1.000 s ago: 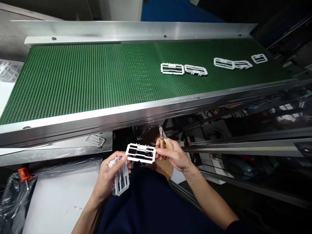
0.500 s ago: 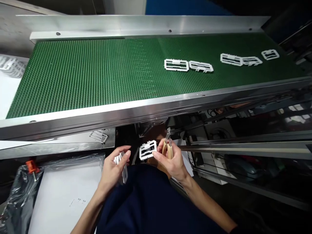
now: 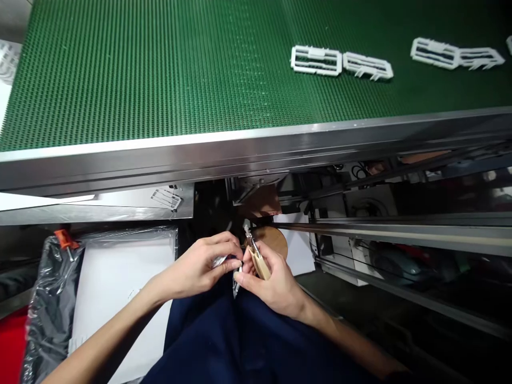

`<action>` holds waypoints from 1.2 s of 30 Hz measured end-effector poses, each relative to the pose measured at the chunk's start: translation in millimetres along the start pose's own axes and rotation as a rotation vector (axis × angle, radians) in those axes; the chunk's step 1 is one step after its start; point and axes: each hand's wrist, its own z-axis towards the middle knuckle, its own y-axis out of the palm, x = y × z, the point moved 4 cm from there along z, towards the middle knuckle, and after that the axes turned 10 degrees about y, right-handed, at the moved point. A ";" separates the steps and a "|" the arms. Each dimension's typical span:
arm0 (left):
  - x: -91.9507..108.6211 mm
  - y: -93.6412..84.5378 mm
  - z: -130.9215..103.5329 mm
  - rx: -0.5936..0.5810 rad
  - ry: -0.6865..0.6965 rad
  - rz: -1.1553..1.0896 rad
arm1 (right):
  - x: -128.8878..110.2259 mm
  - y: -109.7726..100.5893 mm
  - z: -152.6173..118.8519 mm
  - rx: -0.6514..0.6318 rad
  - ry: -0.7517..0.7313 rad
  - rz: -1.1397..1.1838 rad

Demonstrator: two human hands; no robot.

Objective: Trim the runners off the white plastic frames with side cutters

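My left hand (image 3: 212,264) is closed, with a bit of the white plastic frames (image 3: 219,261) showing between its fingers; most of that bundle is hidden. Close against it, my right hand (image 3: 274,277) wraps round cutting pliers (image 3: 259,262) with beige handles, jaws pointing up and away. One white plastic frame (image 3: 236,288), seen nearly edge-on, is between the fingertips of both hands. Which hand bears it I cannot tell. Both hands are in front of my dark blue clothing, below the conveyor's edge.
Ahead runs a green conveyor belt (image 3: 160,80) with several white frames (image 3: 316,60) on it, behind a metal rail (image 3: 224,152). Another frame (image 3: 166,198) lies on a metal shelf at left. Below is a plastic-lined box (image 3: 124,288) with an orange-handled tool (image 3: 66,242).
My hands have come together, bringing the single frame in my right fingers to my left hand. The frame has turned edge-on. The view has tilted down, so the belt appears higher.
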 end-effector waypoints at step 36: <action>-8.1 12.9 -0.8 0.071 -0.152 0.033 | -20.4 -61.9 -0.2 -0.107 -0.284 -1.209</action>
